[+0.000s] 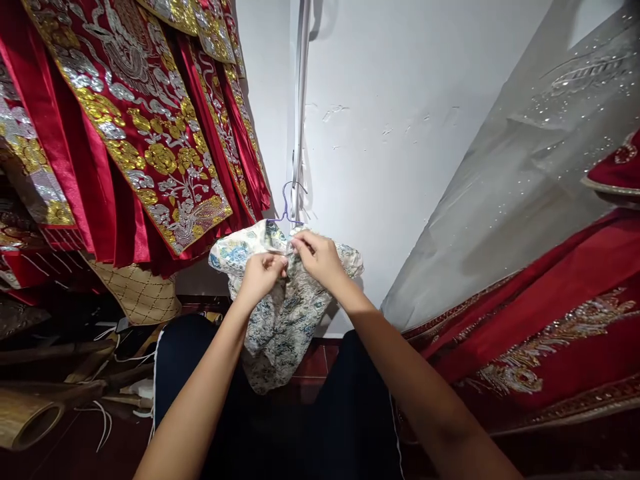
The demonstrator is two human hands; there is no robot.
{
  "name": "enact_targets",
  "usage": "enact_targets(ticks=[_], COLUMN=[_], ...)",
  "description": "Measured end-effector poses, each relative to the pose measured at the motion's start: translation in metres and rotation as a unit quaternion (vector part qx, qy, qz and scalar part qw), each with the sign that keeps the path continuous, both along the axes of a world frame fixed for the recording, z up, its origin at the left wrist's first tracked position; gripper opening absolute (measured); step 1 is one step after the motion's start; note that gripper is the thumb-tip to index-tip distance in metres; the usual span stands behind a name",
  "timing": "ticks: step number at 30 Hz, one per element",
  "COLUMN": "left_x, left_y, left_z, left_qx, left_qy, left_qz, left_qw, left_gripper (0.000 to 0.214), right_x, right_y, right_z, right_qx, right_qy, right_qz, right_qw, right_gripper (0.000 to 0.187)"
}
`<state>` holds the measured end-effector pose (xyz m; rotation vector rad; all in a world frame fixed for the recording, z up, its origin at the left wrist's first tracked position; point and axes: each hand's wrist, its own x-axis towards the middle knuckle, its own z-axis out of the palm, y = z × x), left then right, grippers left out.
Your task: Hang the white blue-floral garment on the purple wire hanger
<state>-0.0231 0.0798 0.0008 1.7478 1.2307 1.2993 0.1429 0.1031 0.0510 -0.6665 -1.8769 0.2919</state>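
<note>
A small cream garment with a blue and grey floral print (pixel 287 327) hangs on a thin purple hanger (pixel 285 212) in front of the white wall. My left hand (pixel 263 275) is closed at the garment's neckline, thumb and fingers pinching the cloth edge. Just right of it and slightly higher, my right hand (pixel 316 253) pinches the other side of the neckline with thumb and forefinger. The hanger's hook sits by a narrow metal upright. Whether a small fastener lies between the fingertips is too small to tell.
Red garments with gold and silver sequins (pixel 165 147) hang close on the left. On the right are a sheer grey-white sparkling fabric (pixel 480 193) and red embroidered cloth (pixel 550 320). Bamboo poles (pixel 30 417) and white cords lie at lower left. A metal upright (pixel 300 87) runs along the wall.
</note>
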Motion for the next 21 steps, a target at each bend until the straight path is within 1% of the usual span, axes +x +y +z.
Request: enact_targets(ticks=[2, 3, 4, 5, 6, 7, 8, 9, 10, 11, 12, 13, 14, 15, 16, 18, 19, 20, 21], left_x=[-0.003, -0.006, -0.011, -0.016, -0.021, -0.027, -0.032, -0.036, -0.038, -0.038, -0.037, -0.035, -0.033, -0.031, -0.031, -0.033, -0.036, -0.04, -0.044], left_y=[-0.001, -0.004, -0.007, -0.009, -0.009, -0.006, -0.001, 0.007, 0.018, 0.031, 0.044, 0.057, 0.069, 0.079, 0.087, 0.095, 0.095, 0.092, 0.088], left_z=[-0.029, -0.042, -0.053, -0.061, -0.065, -0.065, -0.062, -0.055, -0.047, -0.037, -0.026, -0.017, -0.009, -0.003, 0.001, 0.0, -0.004, -0.009, -0.016], left_qx=[-0.07, -0.095, -0.108, -0.105, -0.09, -0.064, -0.027, 0.014, 0.051, 0.077, 0.091, 0.097, 0.093, 0.077, 0.054, 0.002, -0.022, -0.043, -0.059], left_qy=[0.036, 0.053, 0.068, 0.076, 0.077, 0.068, 0.053, 0.033, 0.015, 0.007, 0.009, 0.019, 0.028, 0.022, 0.002, -0.065, -0.101, -0.132, -0.158], left_qz=[-0.023, -0.044, -0.06, -0.059, -0.039, 0.002, 0.058, 0.117, 0.171, 0.209, 0.231, 0.241, 0.238, 0.228, 0.214, 0.186, 0.179, 0.179, 0.185], left_qw=[0.997, 0.993, 0.99, 0.99, 0.992, 0.996, 0.997, 0.992, 0.984, 0.975, 0.969, 0.966, 0.966, 0.97, 0.975, 0.98, 0.978, 0.974, 0.968], left_gripper=[0.029, 0.029, 0.03, 0.03, 0.029, 0.029, 0.032, 0.041, 0.053, 0.066, 0.077, 0.083, 0.084, 0.077, 0.063, 0.027, 0.016, 0.017, 0.02], right_x=[0.007, 0.016, 0.028, 0.043, 0.059, 0.075, 0.091, 0.104, 0.114, 0.12, 0.123, 0.124, 0.122, 0.12, 0.117, 0.113, 0.111, 0.108, 0.105], right_y=[-0.001, -0.001, -0.001, -0.001, -0.003, -0.005, -0.008, -0.012, -0.017, -0.021, -0.024, -0.027, -0.029, -0.03, -0.031, -0.032, -0.033, -0.035, -0.038], right_z=[0.009, 0.013, 0.016, 0.016, 0.013, 0.006, -0.003, -0.016, -0.03, -0.046, -0.063, -0.081, -0.097, -0.113, -0.128, -0.155, -0.166, -0.176, -0.184], right_qx=[-0.016, -0.026, -0.035, -0.046, -0.063, -0.086, -0.117, -0.159, -0.196, -0.228, -0.239, -0.243, -0.253, -0.269, -0.287, -0.318, -0.327, -0.329, -0.328], right_qy=[0.091, 0.14, 0.186, 0.229, 0.267, 0.304, 0.348, 0.387, 0.432, 0.472, 0.512, 0.542, 0.553, 0.565, 0.576, 0.603, 0.615, 0.622, 0.621], right_qz=[-0.011, -0.015, -0.017, -0.014, -0.002, 0.015, 0.036, 0.064, 0.085, 0.095, 0.087, 0.071, 0.061, 0.051, 0.043, 0.028, 0.02, 0.014, 0.013], right_qw=[0.996, 0.99, 0.982, 0.972, 0.962, 0.949, 0.93, 0.906, 0.876, 0.847, 0.82, 0.801, 0.792, 0.778, 0.764, 0.731, 0.717, 0.71, 0.712], right_gripper=[0.021, 0.021, 0.02, 0.019, 0.017, 0.015, 0.013, 0.013, 0.014, 0.015, 0.015, 0.014, 0.015, 0.015, 0.015, 0.014, 0.013, 0.011, 0.01])
